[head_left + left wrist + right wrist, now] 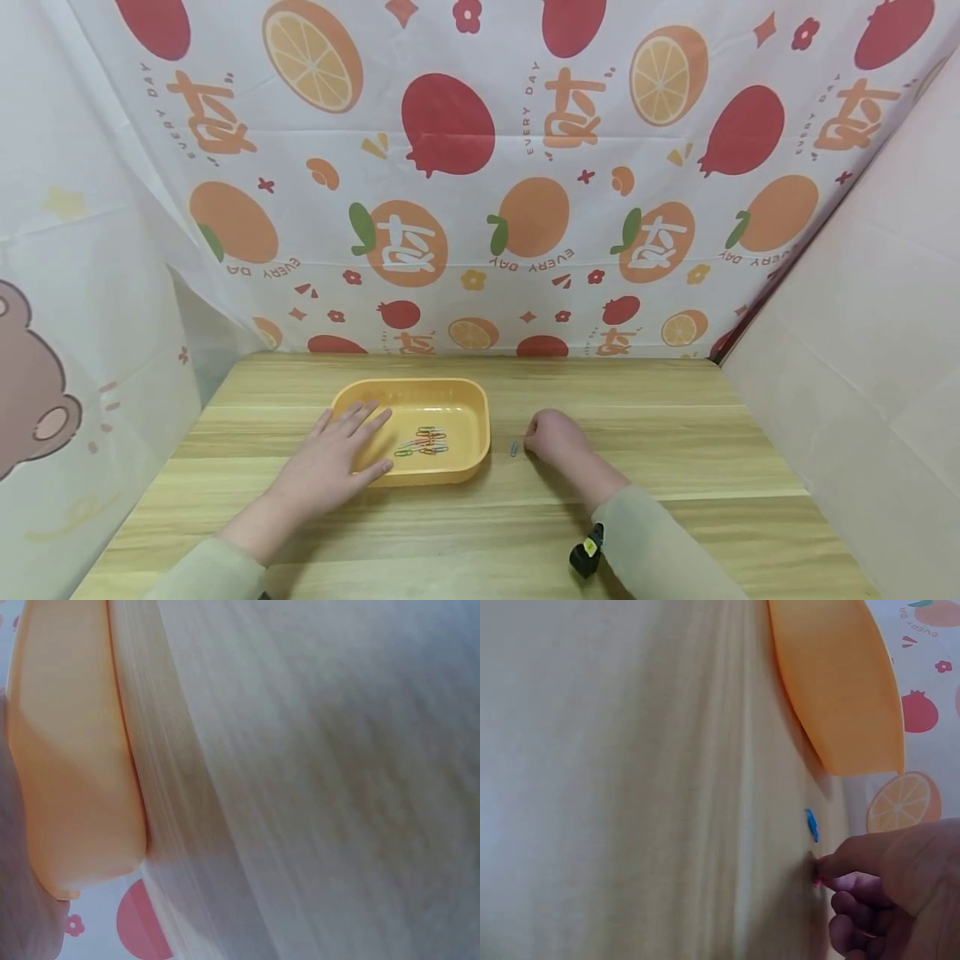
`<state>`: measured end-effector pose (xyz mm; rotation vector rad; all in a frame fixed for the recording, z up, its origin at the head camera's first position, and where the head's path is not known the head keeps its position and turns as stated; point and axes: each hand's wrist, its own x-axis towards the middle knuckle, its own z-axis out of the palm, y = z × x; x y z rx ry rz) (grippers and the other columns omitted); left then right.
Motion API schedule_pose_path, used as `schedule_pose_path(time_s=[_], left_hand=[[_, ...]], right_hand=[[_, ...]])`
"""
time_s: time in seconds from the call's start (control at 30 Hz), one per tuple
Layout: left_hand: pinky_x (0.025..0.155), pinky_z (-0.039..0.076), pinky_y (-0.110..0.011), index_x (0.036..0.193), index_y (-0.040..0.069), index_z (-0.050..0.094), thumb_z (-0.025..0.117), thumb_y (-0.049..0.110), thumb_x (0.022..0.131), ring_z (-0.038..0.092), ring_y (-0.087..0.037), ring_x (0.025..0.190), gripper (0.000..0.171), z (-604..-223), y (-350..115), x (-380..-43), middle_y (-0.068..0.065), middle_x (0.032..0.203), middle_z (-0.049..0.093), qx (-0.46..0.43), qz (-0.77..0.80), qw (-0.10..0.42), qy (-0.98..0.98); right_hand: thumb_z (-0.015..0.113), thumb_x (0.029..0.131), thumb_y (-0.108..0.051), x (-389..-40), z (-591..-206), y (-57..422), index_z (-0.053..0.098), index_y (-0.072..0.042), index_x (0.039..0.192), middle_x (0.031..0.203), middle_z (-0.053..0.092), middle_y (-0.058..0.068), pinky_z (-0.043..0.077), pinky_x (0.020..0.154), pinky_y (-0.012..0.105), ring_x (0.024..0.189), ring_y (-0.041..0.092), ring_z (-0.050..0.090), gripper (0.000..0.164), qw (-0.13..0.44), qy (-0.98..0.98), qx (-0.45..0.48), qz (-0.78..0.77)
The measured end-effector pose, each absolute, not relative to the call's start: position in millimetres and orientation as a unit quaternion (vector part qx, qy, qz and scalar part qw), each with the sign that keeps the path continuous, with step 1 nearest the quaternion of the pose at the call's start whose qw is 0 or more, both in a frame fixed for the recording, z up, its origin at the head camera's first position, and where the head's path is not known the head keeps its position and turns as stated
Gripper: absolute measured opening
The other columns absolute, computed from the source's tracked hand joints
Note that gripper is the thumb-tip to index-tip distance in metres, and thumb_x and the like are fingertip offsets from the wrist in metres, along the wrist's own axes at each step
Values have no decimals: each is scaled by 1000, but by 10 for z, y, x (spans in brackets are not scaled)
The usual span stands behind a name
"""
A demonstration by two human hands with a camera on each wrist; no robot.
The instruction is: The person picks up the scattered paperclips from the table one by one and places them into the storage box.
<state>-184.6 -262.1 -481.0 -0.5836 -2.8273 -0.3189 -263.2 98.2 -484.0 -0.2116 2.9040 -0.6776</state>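
Note:
Several coloured paper clips (427, 442) lie in a loose pile inside a yellow plastic tray (476, 417). My left hand (330, 458) rests over the tray's left end with its fingers spread, the fingertips over the inside and the thumb at the front rim. To the right of the tray, my right hand (558, 437) is down at the tabletop with curled fingers. Its thumb and forefinger pinch a small red paper clip (817, 882), mostly hidden by the fingertips. A blue paper clip (513, 449) lies on the table between that hand and the tray.
The wood-grain table (465, 542) extends around the tray. A fruit-print cloth (465, 208) hangs behind the table's far edge, and pale sheets (862, 317) stand along both sides. A black wrist device (587, 553) is on the right sleeve.

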Motion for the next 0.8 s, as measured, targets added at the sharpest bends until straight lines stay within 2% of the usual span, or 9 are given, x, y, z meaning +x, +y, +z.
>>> schedule_pose_path(time_s=[0.2,0.5,0.8], left_hand=[[117,14,-62,154,21,39,59,60,92,28,-37,146,75,-4815,-2627,-1841,-13,157,36,-201,-105,126,-966],[118,12,-60,153,20,40,60,59,92,29,-38,145,75,-4822,-2631,-1835,-13,156,37,-204,-109,137,-963],[118,13,-61,152,19,42,60,58,92,30,-38,145,74,-4814,-2627,-1835,-13,156,37,-203,-112,138,-963]], right_hand=[[72,77,-16,-2695,-4791,951,52,-15,58,56,49,-4,39,53,28,54,14,45,28,97,971,-81,-204],[76,78,-22,-2735,-4788,925,55,-12,68,64,53,-1,41,57,28,59,14,47,25,123,971,-78,-191],[72,80,-21,-2716,-4840,1014,51,-13,65,60,48,-2,38,53,29,56,15,44,26,129,959,-87,-236]])
